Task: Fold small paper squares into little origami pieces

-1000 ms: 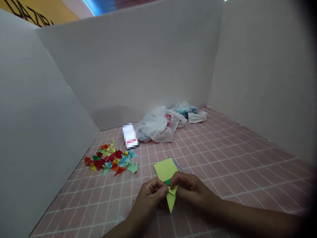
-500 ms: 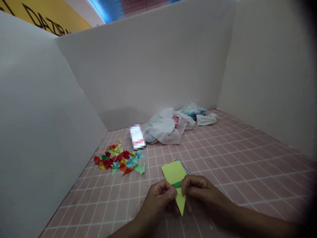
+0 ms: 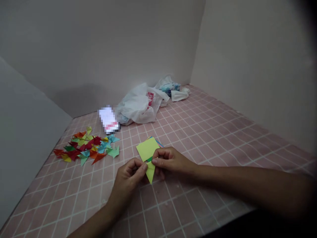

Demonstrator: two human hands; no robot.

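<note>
Both my hands pinch a small yellow-green folded paper piece (image 3: 150,172) with a pointed lower tip, just above the pink checked table (image 3: 210,132). My left hand (image 3: 128,177) grips its left side with thumb and fingers closed. My right hand (image 3: 168,160) grips its upper right edge, fingers curled. A bit of green shows at the fold between the fingertips. Just behind the hands lies a small stack of square coloured sheets (image 3: 146,148) with a yellow-green one on top.
A heap of several folded paper triangles (image 3: 85,148) in red, orange, green, blue and yellow lies at the left. Behind it are a blurred white item (image 3: 108,119) and crumpled plastic bags (image 3: 141,105). White partition walls (image 3: 247,66) enclose the table on three sides.
The view has tilted down and shifted, so everything sits lower-left in the frame. Both hands keep pinching the folded piece, which looks a little shorter than before.
</note>
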